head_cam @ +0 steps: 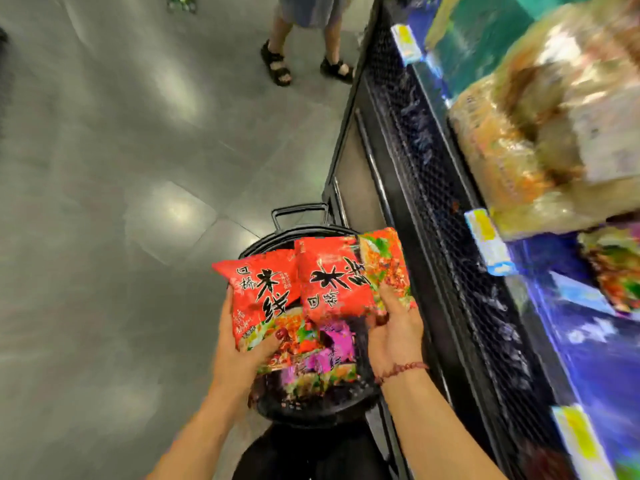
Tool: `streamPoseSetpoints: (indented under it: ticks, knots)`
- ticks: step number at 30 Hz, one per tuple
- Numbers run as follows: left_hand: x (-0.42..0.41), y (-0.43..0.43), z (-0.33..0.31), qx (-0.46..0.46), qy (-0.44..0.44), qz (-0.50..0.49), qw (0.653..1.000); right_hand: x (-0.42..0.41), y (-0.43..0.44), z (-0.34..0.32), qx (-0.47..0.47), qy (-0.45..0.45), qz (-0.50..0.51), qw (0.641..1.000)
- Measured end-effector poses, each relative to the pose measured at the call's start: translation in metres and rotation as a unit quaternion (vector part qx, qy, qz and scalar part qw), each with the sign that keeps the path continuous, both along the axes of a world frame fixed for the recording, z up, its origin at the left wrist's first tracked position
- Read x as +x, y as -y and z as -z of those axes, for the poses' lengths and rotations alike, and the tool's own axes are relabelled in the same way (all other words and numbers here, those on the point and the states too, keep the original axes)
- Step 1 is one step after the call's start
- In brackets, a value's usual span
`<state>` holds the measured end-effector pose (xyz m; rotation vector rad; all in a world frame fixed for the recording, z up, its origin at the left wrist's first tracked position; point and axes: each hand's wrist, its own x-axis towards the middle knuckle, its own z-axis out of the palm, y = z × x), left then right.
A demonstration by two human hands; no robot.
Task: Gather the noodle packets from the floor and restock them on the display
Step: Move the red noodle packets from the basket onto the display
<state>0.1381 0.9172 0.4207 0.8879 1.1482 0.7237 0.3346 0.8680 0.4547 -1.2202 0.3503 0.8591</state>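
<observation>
A: Where are my hands?
B: Centre frame. My left hand point(239, 351) grips one red noodle packet point(263, 299) from beneath; my right hand point(394, 337) clutches a second red packet point(332, 282) beside it.
A: And under them?
B: The black basket point(311, 412), purple packets point(334, 342) inside; the display point(433, 202) runs up the right.

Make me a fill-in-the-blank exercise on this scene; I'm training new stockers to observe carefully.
1. The left packet in the left hand and the right packet in the right hand are both mainly ____.
2. The purple packets lie in a black ____.
3. The display stands on the person's ____ side.
Missing words: red; basket; right.
</observation>
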Motion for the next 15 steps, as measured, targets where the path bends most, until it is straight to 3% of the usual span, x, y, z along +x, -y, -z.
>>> streamPoseSetpoints:
  ticks: [3, 7, 15]
  knots:
    - [0.007, -0.001, -0.04, 0.018, 0.039, 0.013, 0.999, -0.013, 0.021, -0.045, 0.062, 0.037, 0.003, 0.997]
    - [0.022, -0.001, -0.074, 0.053, 0.068, 0.054, 0.995, -0.003, 0.059, -0.082, 0.032, 0.117, 0.004, 0.993]
    - [0.087, 0.031, -0.116, 0.072, 0.129, 0.233, 0.961, 0.019, 0.182, -0.134, 0.054, 0.17, -0.011, 0.984]
